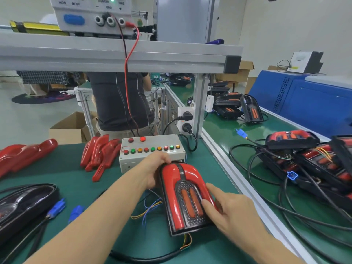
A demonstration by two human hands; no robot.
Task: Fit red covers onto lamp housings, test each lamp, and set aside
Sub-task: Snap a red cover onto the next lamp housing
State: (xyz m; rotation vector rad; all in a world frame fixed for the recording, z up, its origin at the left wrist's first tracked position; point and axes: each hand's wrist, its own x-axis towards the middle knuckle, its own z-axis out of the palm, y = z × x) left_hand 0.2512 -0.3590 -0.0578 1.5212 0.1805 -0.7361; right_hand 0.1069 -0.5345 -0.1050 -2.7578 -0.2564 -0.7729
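hands (192,189) gripping red-covered lamp (185,195) at both edges, test box (152,151) just behind

Green mat (118,223) lying bare between arms. Button box (152,152) blocking way just behind lamp (185,197). Loose red covers (99,155) piling up left of box. Blue plugs (66,210) and black housing (24,204) sitting at near left. Metal rail (238,180) walling off right side. Wires trailing under lamp.

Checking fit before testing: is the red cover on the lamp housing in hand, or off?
On. The red cover lies over the black lamp housing, whose rim shows around it.
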